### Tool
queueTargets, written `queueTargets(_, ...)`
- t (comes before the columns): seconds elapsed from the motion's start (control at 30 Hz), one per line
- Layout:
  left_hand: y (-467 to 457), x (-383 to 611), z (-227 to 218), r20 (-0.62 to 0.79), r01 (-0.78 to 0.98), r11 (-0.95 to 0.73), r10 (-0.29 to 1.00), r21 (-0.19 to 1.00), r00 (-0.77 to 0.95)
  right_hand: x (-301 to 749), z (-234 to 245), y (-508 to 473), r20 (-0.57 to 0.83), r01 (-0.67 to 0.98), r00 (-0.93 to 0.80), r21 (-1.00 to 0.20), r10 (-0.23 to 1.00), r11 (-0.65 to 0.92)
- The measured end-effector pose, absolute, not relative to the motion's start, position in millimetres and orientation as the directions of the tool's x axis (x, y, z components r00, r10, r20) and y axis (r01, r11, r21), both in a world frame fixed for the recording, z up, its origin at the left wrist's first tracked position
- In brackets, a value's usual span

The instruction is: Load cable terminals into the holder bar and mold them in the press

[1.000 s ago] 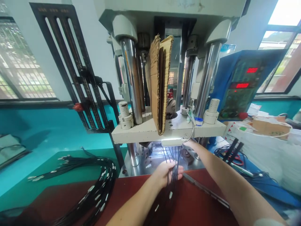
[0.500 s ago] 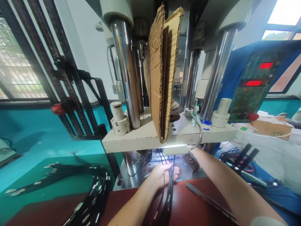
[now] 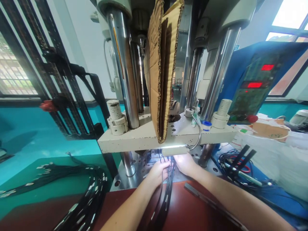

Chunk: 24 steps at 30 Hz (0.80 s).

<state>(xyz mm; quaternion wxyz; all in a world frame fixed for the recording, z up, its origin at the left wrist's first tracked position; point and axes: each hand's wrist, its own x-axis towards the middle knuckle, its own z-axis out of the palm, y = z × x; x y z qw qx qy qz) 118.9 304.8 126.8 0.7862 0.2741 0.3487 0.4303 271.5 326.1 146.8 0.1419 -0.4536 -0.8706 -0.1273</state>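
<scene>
Several thin black cables (image 3: 167, 189) run from under the press plate down over the red-brown table edge. My left hand (image 3: 159, 170) is curled around them from the left, its thumb on top. To their right, my right hand (image 3: 187, 165) is closed beside the cables, under the press. A pale lamp bar (image 3: 175, 151) partly covers its fingertips, so what they grip is hidden. Behind my left hand, a metal mould block (image 3: 152, 157) lies on the steel bed (image 3: 131, 181), and the cables reach up toward it.
Folded cardboard (image 3: 156, 73) stands upright on the pale press plate (image 3: 130, 142), between steel columns. A dark metal bar (image 3: 207, 199) lies on the table at right. A large cable bundle (image 3: 89, 195) rests at left. A blue control box (image 3: 260, 83) stands at right.
My right hand has come from behind the lamp bar at right to beside the cables. The fingers of my left hand have curled in. The view has shifted slightly.
</scene>
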Motion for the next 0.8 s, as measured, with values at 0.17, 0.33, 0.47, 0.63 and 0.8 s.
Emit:
queueTargets(0.17, 313.2, 112.2, 125.8, -0.376, -0.425, 0.461, 0.886, 0.779, 0.272, 271.8, 140.5, 330.5, 0.368, 0.838, -0.537, 0.127, 0.759, 0.531)
queueTargets(0.33, 315.0, 102.2, 128.5, -0.355, -0.218, 0.388, 0.918, 0.895, 0.176, 288.5, 141.6, 337.7, 0.346, 0.811, -0.575, 0.122, 0.741, 0.572)
queueTargets(0.47, 313.1, 93.9, 132.3, -0.271, -0.056, 0.270, 0.963, 0.961, 0.005, 293.7, 141.9, 333.8, 0.346, 0.818, -0.563, 0.107, 0.750, 0.565)
queueTargets(0.63, 310.0, 87.6, 145.9, 0.349, 0.459, -0.350, 0.933, 0.817, 0.091, 292.3, 143.6, 331.5, 0.354, 0.825, -0.550, 0.089, 0.757, 0.558)
queueTargets(0.8, 319.4, 98.6, 155.6, 0.417, 0.466, -0.687, 0.717, 0.557, 0.559, 290.2, 149.2, 331.5, 0.357, 0.804, -0.576, 0.086, 0.736, 0.588)
